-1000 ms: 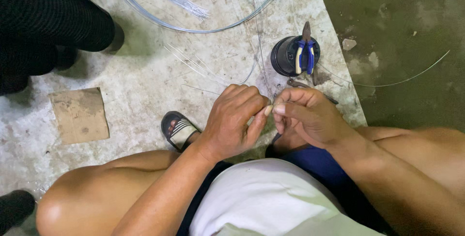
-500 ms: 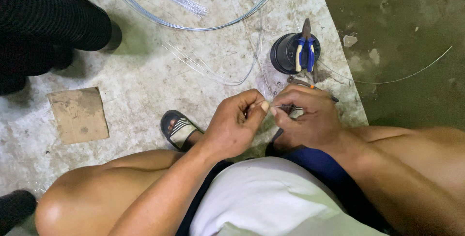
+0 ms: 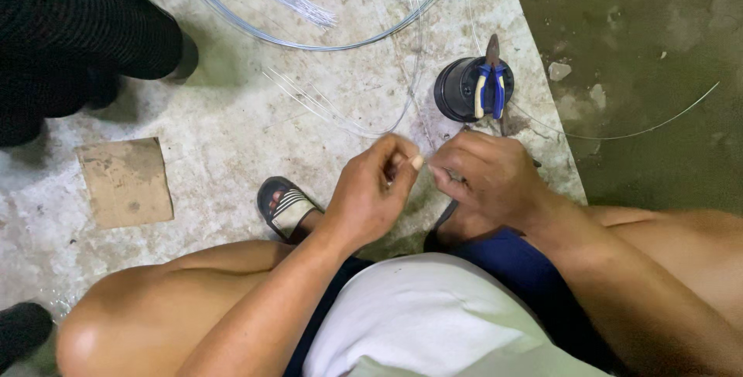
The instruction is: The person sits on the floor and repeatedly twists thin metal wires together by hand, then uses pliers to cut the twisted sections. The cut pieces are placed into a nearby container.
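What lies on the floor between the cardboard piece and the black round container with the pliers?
Head view: between the cardboard piece and the black container lie loose thin wire strands on bare concrete.

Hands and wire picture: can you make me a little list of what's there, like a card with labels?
left hand: pinching thin wire, fingertips meeting the right hand
right hand: closed on the same thin wire
pliers: blue and yellow handles, lying on a black round container
wire coil: large ring on the concrete floor
cardboard piece: flat on the floor, left
sandal: striped, on a foot
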